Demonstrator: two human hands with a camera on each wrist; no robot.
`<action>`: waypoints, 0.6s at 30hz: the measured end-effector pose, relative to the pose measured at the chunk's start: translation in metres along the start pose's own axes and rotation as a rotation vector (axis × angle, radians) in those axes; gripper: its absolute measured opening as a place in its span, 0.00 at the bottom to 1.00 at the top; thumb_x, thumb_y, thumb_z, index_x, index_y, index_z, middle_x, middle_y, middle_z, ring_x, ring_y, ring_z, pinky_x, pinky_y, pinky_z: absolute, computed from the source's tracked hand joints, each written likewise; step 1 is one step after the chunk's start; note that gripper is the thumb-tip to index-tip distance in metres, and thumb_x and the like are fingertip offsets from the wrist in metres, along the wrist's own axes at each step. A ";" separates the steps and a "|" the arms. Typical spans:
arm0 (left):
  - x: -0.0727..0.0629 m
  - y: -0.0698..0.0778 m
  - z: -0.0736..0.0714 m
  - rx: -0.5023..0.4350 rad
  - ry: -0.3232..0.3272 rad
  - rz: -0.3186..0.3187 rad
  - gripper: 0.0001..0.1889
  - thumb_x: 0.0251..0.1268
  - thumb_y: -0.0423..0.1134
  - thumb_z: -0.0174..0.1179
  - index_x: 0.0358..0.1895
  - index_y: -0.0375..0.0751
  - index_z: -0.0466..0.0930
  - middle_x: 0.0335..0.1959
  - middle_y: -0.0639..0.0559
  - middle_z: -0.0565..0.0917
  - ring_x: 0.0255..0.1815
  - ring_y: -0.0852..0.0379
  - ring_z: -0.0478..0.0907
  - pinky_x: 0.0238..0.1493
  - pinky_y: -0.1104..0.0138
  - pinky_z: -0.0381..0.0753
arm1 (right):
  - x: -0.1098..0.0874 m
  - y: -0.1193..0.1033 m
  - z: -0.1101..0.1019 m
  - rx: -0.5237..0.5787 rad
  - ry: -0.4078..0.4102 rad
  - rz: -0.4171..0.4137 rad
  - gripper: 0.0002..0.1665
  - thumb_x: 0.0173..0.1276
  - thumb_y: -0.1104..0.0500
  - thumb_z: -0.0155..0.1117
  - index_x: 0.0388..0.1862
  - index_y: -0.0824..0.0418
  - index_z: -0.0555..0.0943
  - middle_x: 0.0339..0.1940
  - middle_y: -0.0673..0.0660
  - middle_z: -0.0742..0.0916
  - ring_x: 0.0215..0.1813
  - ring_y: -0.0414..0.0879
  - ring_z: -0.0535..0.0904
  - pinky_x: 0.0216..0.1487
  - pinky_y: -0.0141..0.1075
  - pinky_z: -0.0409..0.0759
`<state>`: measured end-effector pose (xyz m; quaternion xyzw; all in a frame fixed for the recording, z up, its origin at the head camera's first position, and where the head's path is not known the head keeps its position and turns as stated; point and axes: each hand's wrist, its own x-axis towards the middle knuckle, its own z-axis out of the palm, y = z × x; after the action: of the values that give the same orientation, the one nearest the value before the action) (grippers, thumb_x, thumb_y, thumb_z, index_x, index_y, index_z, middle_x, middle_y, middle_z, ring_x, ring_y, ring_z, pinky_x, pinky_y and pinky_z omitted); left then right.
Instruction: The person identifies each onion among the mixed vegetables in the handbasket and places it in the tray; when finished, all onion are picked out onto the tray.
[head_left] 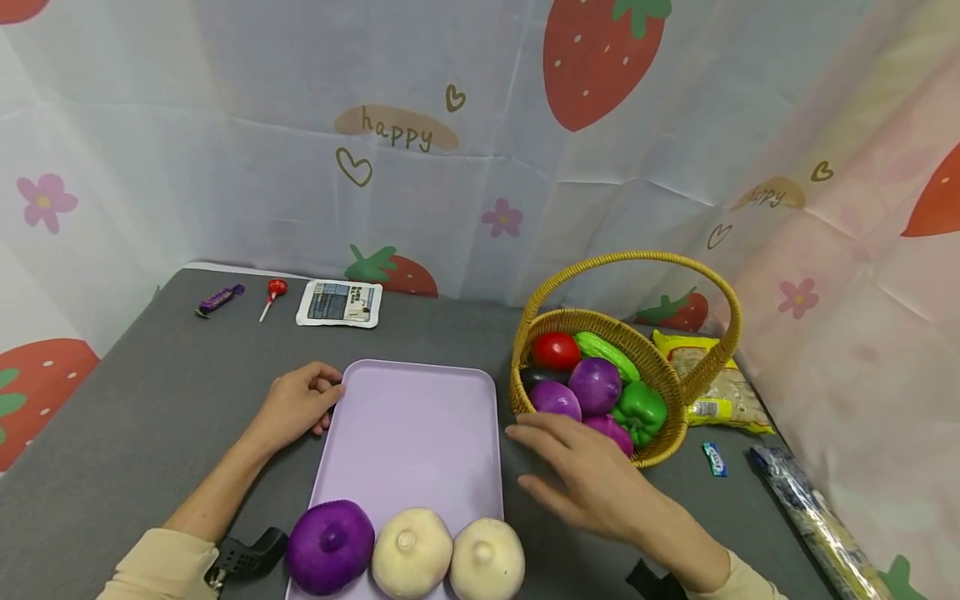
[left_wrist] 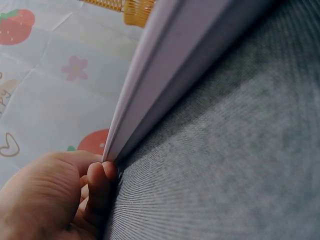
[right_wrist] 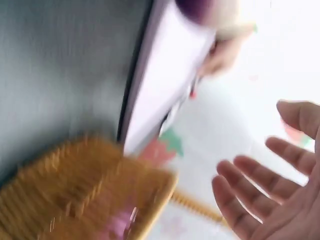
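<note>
My left hand (head_left: 298,406) pinches the left rim of a lilac tray (head_left: 420,433) near its far corner; the left wrist view has the fingertips (left_wrist: 96,172) right at that rim. A purple onion-shaped vegetable (head_left: 331,547) and two cream ones (head_left: 412,552) sit in a row at the tray's near end. My right hand (head_left: 592,475) holds nothing, its fingers spread, between the tray and a yellow wicker basket (head_left: 672,433). It overlaps the basket's near side in the head view. Inside the basket are a tomato (head_left: 556,351), purple onions (head_left: 595,386), a green pepper (head_left: 640,412) and other vegetables.
Along the back left lie a wrapped candy (head_left: 220,300), a red lollipop (head_left: 277,288) and a white packet (head_left: 340,303). To the right are a yellow bag (head_left: 723,387), a small blue packet (head_left: 715,459) and a long clear-wrapped package (head_left: 817,517). A printed curtain (head_left: 465,200) hangs behind the table.
</note>
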<state>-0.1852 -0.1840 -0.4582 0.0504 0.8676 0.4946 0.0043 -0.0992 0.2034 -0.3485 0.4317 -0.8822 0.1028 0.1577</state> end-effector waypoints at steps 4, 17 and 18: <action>0.000 -0.002 0.000 -0.001 -0.003 0.000 0.12 0.68 0.37 0.57 0.49 0.33 0.77 0.23 0.48 0.81 0.13 0.60 0.76 0.17 0.66 0.79 | 0.004 0.035 -0.008 0.007 0.098 0.205 0.30 0.61 0.56 0.71 0.62 0.57 0.75 0.62 0.58 0.80 0.60 0.53 0.79 0.55 0.50 0.83; 0.000 -0.001 0.000 -0.002 0.002 0.002 0.12 0.68 0.36 0.57 0.49 0.32 0.77 0.23 0.48 0.82 0.12 0.60 0.76 0.17 0.66 0.79 | -0.006 0.095 -0.001 -0.026 -0.231 0.634 0.34 0.76 0.51 0.52 0.78 0.51 0.57 0.73 0.76 0.62 0.69 0.75 0.64 0.62 0.69 0.69; 0.000 -0.001 0.000 -0.005 0.002 0.001 0.12 0.68 0.36 0.57 0.49 0.32 0.77 0.24 0.48 0.82 0.12 0.60 0.76 0.17 0.66 0.79 | -0.006 0.096 0.000 -0.036 -0.243 0.626 0.33 0.77 0.51 0.51 0.78 0.51 0.58 0.73 0.76 0.64 0.68 0.75 0.66 0.60 0.69 0.70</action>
<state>-0.1853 -0.1847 -0.4587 0.0503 0.8663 0.4970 0.0036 -0.1722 0.2665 -0.3547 0.1461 -0.9860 0.0784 0.0196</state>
